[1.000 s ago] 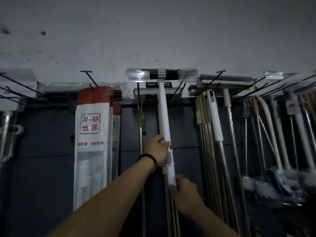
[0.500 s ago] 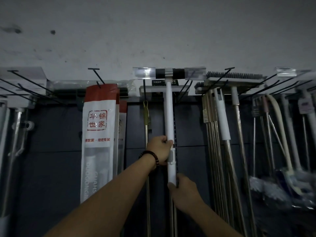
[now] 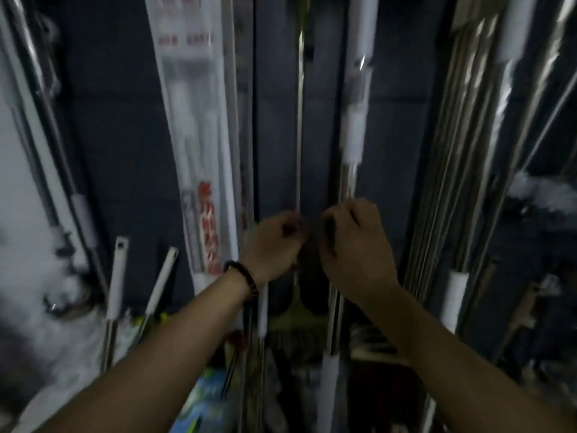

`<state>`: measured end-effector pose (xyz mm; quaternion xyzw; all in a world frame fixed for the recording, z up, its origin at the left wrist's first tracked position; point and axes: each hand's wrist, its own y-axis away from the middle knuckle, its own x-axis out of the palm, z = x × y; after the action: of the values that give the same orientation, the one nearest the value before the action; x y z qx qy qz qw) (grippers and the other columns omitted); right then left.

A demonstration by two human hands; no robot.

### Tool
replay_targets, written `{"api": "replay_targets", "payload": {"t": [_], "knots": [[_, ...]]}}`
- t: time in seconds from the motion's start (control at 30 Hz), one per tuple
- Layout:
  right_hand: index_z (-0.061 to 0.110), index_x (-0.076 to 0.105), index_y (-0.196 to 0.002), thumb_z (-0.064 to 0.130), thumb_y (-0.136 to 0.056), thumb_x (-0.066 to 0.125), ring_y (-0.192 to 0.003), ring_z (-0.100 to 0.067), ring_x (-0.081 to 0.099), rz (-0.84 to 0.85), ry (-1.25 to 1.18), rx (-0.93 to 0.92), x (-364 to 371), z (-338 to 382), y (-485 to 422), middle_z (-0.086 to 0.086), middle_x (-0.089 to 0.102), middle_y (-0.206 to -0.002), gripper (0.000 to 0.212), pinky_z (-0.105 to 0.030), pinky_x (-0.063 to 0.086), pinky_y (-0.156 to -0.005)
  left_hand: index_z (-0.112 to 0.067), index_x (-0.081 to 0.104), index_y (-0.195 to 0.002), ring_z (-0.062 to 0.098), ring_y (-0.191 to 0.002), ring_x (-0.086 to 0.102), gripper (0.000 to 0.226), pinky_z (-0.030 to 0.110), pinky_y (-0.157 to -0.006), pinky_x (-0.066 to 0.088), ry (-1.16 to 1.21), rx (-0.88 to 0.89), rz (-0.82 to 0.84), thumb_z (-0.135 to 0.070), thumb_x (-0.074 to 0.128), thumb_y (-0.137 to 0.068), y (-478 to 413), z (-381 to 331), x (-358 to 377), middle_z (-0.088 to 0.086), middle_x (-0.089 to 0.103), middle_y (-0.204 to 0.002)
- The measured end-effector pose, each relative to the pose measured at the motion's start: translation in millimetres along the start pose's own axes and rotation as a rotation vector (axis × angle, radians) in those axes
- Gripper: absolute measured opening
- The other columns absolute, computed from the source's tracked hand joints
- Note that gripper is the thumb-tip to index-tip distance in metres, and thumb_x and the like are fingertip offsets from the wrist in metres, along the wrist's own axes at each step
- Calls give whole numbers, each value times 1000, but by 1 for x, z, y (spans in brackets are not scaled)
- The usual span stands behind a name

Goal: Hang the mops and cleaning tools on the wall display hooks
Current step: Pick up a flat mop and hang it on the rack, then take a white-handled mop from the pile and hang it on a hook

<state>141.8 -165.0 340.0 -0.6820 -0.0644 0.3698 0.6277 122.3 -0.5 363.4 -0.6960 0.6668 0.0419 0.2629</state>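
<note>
The view is blurred and tilted down along the hanging poles. The mop pole (image 3: 354,126), with white sleeves over a steel shaft, hangs upright in the middle of the dark wall panel. My right hand (image 3: 354,245) has its fingers curled at the steel shaft just below the white sleeve, and the shaft runs on under the hand. My left hand (image 3: 274,245), with a bead bracelet on the wrist, is curled close beside it, against a thin metal rod (image 3: 299,135). The blur hides whether the left fingers hold that rod.
A long white packaged mop (image 3: 193,126) hangs to the left. A dense bundle of steel poles (image 3: 468,151) hangs to the right. Two white-tipped handles (image 3: 117,276) lean at the lower left. A green broom head (image 3: 293,320) and packaged goods sit below the hands.
The view has swung down from the hooks to the lower poles. Both hands have moved down off the white upper handle to the steel shaft and now sit side by side.
</note>
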Motion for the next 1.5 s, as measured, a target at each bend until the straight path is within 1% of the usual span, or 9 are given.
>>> {"api": "replay_targets", "payload": {"t": [0.23,0.37,0.5,0.63,0.73,0.97,1.1,1.27,1.5], "knots": [[16,68,-106,22,-90,71,-83,-31,64,322,-116,192,58,30,149,-8,66,-100,18,-37,53,-62,-17,68,-88,18,-57,68,19,30,-52,53,125,-451,106,-5,59,-100,114,181,18,3,71,-70],[34,61,-105,45,-93,60,-84,-19,67,726,-265,535,97,58,223,7,70,-94,16,-39,57,-77,-19,72,-85,28,-69,72,19,46,-69,60,99,-565,66,-11,63,-99,161,252,9,12,74,-82],[13,56,-140,32,-98,70,-110,-21,65,1026,-442,828,148,85,275,-7,67,-128,49,-36,53,-92,-18,69,-84,30,-64,66,16,44,-63,61,148,-746,158,-29,81,-82,194,295,-5,10,68,-75],[15,23,-164,27,-97,75,-143,-33,46,1141,-656,1039,195,105,297,-3,42,-156,85,-36,46,-104,-11,60,-83,23,-63,58,30,35,-58,50,123,-838,240,-12,43,-108,217,319,-8,8,62,-70],[21,10,-167,35,-95,76,-151,-36,36,1213,-715,1090,229,112,299,-5,23,-170,98,-39,46,-107,-11,61,-87,21,-61,60,23,27,-52,44,183,-986,292,-18,50,-106,237,348,-7,8,62,-77],[9,48,-151,29,-95,72,-105,-37,68,1219,-483,1284,264,106,326,-19,61,-135,64,-52,64,-83,-18,63,-92,25,-74,60,16,29,-57,45,84,-1061,387,-26,54,-103,272,384,-8,15,67,-93],[11,48,-151,21,-99,66,-107,-40,67,1199,-444,1442,291,76,358,-20,62,-132,56,-57,61,-88,-26,62,-110,33,-90,68,10,37,-75,57,40,-959,493,-27,55,-102,245,397,12,16,69,-112],[9,41,-157,19,-102,63,-100,-25,64,1108,-573,1413,328,66,347,-14,60,-139,60,-34,56,-76,-30,30,-159,25,-136,51,59,30,-100,46,-50,-716,515,-21,51,-104,194,405,51,2,41,-158],[-3,53,-142,17,-111,46,-93,-24,62,947,-658,1501,358,63,347,-18,63,-126,37,-23,47,-68,-27,29,-159,29,-137,50,68,49,-109,49,-134,-539,328,-21,62,-100,171,422,75,7,41,-155]]}}
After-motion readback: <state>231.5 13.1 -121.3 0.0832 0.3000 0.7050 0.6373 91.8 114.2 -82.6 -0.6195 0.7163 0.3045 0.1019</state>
